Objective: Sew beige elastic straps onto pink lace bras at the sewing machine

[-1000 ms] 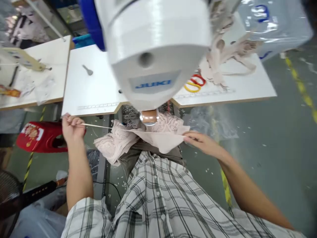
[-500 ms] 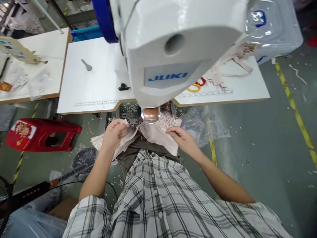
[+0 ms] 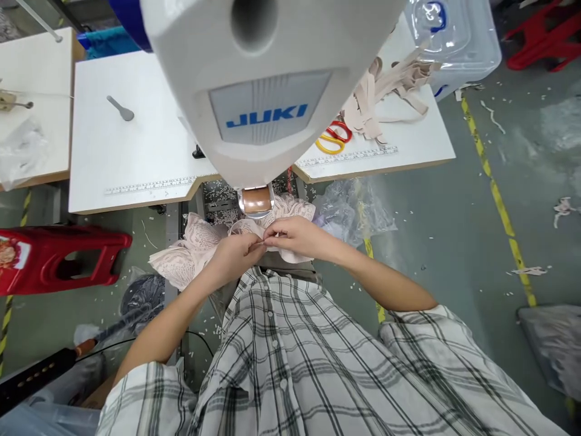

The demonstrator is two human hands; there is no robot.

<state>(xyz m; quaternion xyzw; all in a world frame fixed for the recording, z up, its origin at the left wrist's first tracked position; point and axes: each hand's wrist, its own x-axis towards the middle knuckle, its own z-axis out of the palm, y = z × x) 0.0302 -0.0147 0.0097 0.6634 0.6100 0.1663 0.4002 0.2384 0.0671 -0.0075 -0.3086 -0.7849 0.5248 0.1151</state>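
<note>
Pale pink lace garments, which look like bras (image 3: 188, 245), lie bunched over my lap and below the head of a white JUKI sewing machine (image 3: 267, 115). My left hand (image 3: 238, 253) pinches the edge of the pale pink fabric between thumb and fingers. Almost touching it, my right hand (image 3: 295, 236) pinches the same fabric, fingertips against those of the left. Both hands are just in front of the machine's rounded lower end, which carries a brown panel (image 3: 256, 201). What lies exactly between the fingertips is too small to make out.
On the white table (image 3: 113, 145) lie a grey tool (image 3: 120, 109), scissors with red and yellow handles (image 3: 334, 137) and pale fabric strips (image 3: 376, 100). A clear plastic box (image 3: 458, 42) stands at the right. A red stool (image 3: 91, 254) is on the left floor.
My hands have come together from well apart, meeting in front of the machine with the fabric. The view has shifted, so the table and machine sit further left.
</note>
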